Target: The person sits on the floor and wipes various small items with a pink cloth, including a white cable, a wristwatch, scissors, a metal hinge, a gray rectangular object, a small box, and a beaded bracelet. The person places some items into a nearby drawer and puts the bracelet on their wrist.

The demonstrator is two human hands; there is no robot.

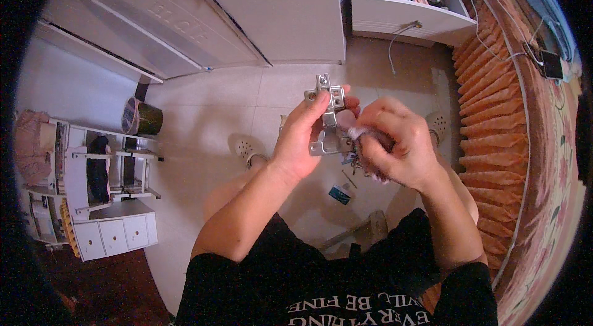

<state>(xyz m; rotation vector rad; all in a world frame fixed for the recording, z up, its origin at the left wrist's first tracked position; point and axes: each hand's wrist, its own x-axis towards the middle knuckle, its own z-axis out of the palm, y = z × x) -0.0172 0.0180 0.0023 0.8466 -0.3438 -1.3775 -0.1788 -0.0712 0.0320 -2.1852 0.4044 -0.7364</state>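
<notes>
I see left hand (301, 141) gripping hinge (327, 117) upright | right hand (395, 144) closed on cloth (358, 134) — touching hinge

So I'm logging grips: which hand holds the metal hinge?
The left hand grips the metal cabinet hinge; the right hand only pinches a small pale piece beside it.

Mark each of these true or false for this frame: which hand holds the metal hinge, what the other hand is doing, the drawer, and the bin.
1. The left hand holds the metal hinge. True.
2. The right hand rests flat on the floor. False: it is raised beside the hinge, pinching something small against it.
3. The white drawer at top is open. True.
4. The dark round bin sits on the bed. False: it stands on the tiled floor.
</notes>
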